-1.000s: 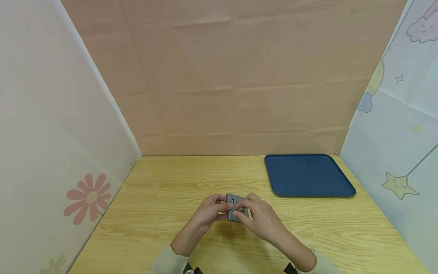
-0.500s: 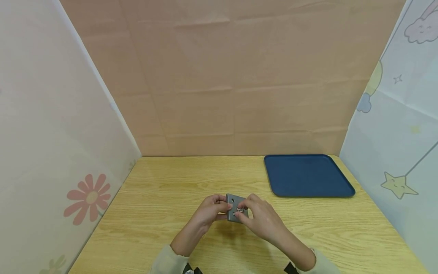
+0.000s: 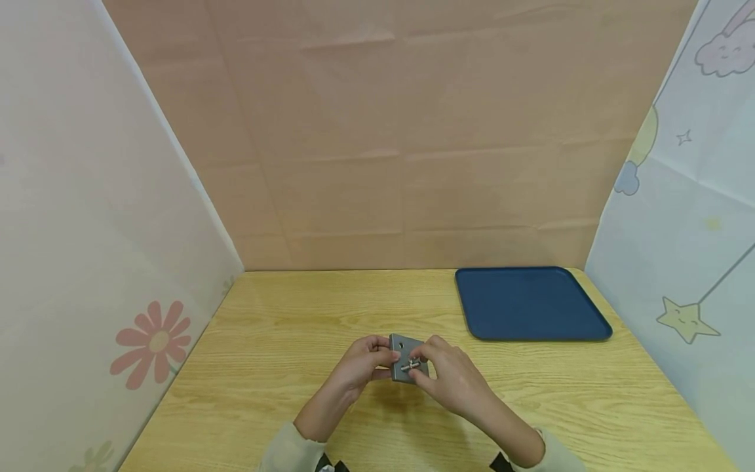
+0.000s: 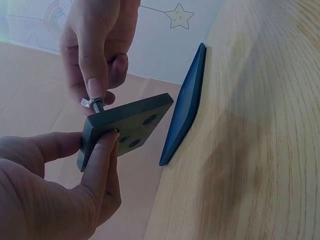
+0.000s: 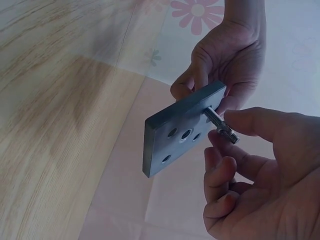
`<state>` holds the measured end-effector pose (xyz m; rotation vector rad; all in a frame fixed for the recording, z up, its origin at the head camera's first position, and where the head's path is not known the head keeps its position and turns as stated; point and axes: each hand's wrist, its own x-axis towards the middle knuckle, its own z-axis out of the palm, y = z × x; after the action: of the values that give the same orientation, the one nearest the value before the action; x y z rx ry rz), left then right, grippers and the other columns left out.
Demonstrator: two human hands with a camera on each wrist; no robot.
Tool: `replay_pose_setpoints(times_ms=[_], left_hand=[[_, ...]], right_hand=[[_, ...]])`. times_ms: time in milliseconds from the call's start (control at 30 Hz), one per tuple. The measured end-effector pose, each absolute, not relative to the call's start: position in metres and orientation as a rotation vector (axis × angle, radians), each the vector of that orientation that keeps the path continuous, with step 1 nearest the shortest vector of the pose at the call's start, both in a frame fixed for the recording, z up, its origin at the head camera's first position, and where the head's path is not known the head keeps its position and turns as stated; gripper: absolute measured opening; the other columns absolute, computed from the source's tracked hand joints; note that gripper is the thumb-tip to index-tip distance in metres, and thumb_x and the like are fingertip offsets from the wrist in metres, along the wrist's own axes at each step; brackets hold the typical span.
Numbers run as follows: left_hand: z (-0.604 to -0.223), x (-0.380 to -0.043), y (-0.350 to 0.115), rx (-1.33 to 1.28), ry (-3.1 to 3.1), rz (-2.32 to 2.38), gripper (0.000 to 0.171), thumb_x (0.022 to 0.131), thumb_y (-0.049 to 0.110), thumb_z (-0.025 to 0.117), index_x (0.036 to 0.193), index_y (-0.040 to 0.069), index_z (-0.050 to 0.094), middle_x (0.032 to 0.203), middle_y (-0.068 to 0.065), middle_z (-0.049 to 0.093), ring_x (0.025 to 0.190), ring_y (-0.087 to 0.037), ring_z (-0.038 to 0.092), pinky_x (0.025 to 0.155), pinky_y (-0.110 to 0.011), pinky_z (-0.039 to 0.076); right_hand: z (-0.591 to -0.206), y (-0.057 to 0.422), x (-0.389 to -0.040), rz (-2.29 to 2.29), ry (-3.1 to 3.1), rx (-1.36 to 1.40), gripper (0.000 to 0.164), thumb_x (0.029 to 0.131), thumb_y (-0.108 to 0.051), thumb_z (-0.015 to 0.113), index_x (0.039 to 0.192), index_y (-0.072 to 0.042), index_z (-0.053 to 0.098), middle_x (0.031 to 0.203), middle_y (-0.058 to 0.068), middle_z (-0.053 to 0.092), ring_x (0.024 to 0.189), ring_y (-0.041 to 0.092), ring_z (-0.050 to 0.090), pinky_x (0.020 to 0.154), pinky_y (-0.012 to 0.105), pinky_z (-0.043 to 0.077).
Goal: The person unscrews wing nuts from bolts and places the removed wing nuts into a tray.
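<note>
Above the table, my left hand holds a square grey metal plate by its left edge, thumb on the near face. Several round holes pierce the plate. From one hole, close to my left fingers, a threaded bolt sticks out. A small silver wing nut sits on the bolt, apart from the plate's face. My right hand pinches this wing nut between thumb and index finger. Left fingertips press the plate's back around the bolt's other end, which they partly hide.
A dark blue tray lies at the back right of the wooden table. Brown paper covers the back. Printed white panels flank the left and right sides.
My right thumb and index finger have shifted around the wing nut, and more of the bolt and nut shows between them. The left hand and plate stay in place.
</note>
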<state>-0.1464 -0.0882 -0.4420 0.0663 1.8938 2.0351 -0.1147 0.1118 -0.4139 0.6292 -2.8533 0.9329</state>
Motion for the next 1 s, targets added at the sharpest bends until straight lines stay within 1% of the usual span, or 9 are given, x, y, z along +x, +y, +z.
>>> replay_pose_setpoints(times_ms=[100,233,500,600,667,767,833,1000], left_hand=[[-0.4420,-0.1466,-0.0883,0.062,1.894,2.035,0.036,0.095,0.009,0.069,0.123,-0.010,0.057,0.105,-0.011,0.062,0.088,-0.016,0.067,0.079,-0.032,0.061],[-0.4420,-0.1466,-0.0883,0.055,1.892,2.035,0.036,0.095,0.009,0.069,0.123,-0.010,0.057,0.104,-0.011,0.062,0.088,-0.016,0.067,0.079,-0.032,0.061],[-0.4422,-0.1471,-0.0882,0.052,1.887,2.038,0.036,0.095,0.009,0.069,0.123,-0.010,0.056,0.104,-0.011,0.062,0.088,-0.016,0.067,0.079,-0.032,0.061],[-0.4426,-0.1472,-0.0882,0.054,1.891,2.038,0.036,0.095,0.009,0.069,0.123,-0.010,0.057,0.104,-0.011,0.062,0.088,-0.016,0.067,0.079,-0.032,0.061],[-0.4428,-0.1473,-0.0883,0.056,1.891,2.038,0.036,0.095,0.009,0.069,0.123,-0.010,0.056,0.104,-0.012,0.062,0.088,-0.017,0.067,0.079,-0.033,0.061],[-0.4432,-0.1475,-0.0883,0.060,1.890,2.036,0.037,0.095,0.009,0.069,0.123,-0.010,0.056,0.105,-0.012,0.062,0.088,-0.017,0.067,0.079,-0.033,0.061],[-0.4435,-0.1477,-0.0882,0.064,1.888,2.036,0.037,0.095,0.009,0.069,0.123,-0.010,0.056,0.106,-0.013,0.062,0.088,-0.017,0.067,0.080,-0.033,0.061],[-0.4444,-0.1477,-0.0879,0.068,1.886,2.036,0.036,0.095,0.009,0.069,0.122,-0.011,0.056,0.107,-0.014,0.063,0.089,-0.017,0.068,0.080,-0.034,0.061]], right_hand=[[-0.4141,0.1122,-0.1149,0.931,-2.842,0.645,0.016,0.088,-0.020,0.080,0.103,-0.019,0.074,0.093,-0.004,0.060,0.068,0.008,0.043,0.059,0.023,0.036],[-0.4138,0.1125,-0.1151,0.941,-2.829,0.664,0.015,0.088,-0.021,0.079,0.102,-0.020,0.074,0.093,-0.006,0.059,0.068,0.007,0.044,0.059,0.022,0.037],[-0.4140,0.1127,-0.1154,0.974,-2.802,0.704,0.008,0.091,-0.025,0.077,0.098,-0.024,0.074,0.093,-0.010,0.057,0.070,0.005,0.049,0.058,0.021,0.038],[-0.4144,0.1123,-0.1158,0.985,-2.793,0.705,0.006,0.092,-0.027,0.075,0.098,-0.024,0.074,0.093,-0.010,0.058,0.069,0.005,0.050,0.057,0.021,0.040],[-0.4144,0.1122,-0.1167,0.990,-2.786,0.690,0.009,0.094,-0.031,0.073,0.099,-0.023,0.074,0.094,-0.008,0.060,0.070,0.006,0.051,0.058,0.021,0.041],[-0.4142,0.1122,-0.1184,0.986,-2.787,0.643,0.019,0.095,-0.038,0.071,0.100,-0.020,0.074,0.095,-0.005,0.062,0.071,0.008,0.052,0.059,0.022,0.042],[-0.4140,0.1124,-0.1190,0.980,-2.799,0.607,0.023,0.095,-0.040,0.070,0.099,-0.018,0.074,0.095,-0.003,0.062,0.072,0.008,0.052,0.059,0.022,0.042],[-0.4138,0.1128,-0.1185,0.953,-2.833,0.592,0.021,0.094,-0.040,0.071,0.092,-0.019,0.074,0.090,-0.004,0.060,0.066,0.005,0.045,0.056,0.021,0.039]])
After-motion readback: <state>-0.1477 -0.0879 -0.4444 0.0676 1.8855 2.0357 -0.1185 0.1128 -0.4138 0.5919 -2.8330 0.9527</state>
